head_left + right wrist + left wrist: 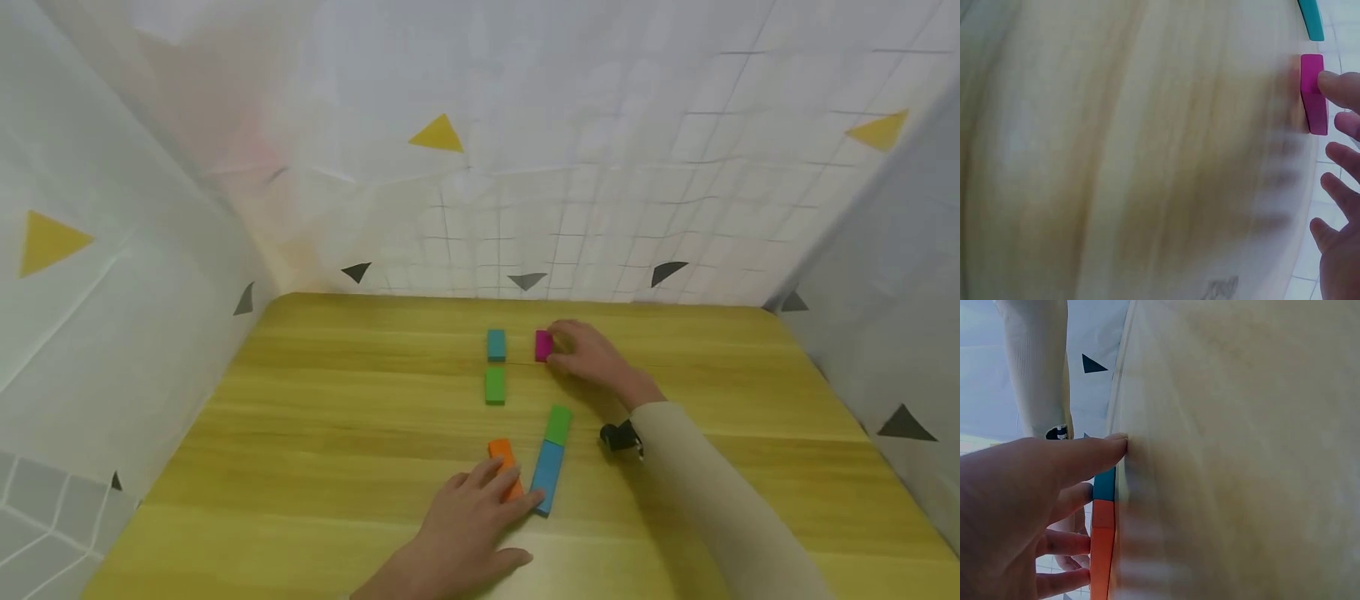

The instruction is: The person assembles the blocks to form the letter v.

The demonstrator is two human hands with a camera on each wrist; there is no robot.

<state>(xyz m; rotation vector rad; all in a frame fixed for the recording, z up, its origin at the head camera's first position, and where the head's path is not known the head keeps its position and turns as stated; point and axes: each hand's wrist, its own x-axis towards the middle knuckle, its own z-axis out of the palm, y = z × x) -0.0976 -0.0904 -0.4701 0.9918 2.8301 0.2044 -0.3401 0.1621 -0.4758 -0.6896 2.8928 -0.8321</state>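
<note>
My left hand [474,523] lies over the near blocks, fingers extended and spread. Its fingertips rest on the orange block [501,451], and one finger reaches onto the lower end of the blue block [548,472]. A green block [558,425] stands end to end with the blue one. Farther back, my right hand [588,357] is at the right side of a magenta block [543,346]. In the right wrist view a digit overlaps this magenta block [1314,100], while the other fingers are spread apart from it.
Left of the magenta block lie a teal block [496,344] and, just nearer, another green block [495,386]. The wooden table [337,467] is bordered by white sheets at the back and sides. A black wrist device [619,436] hangs under the right sleeve.
</note>
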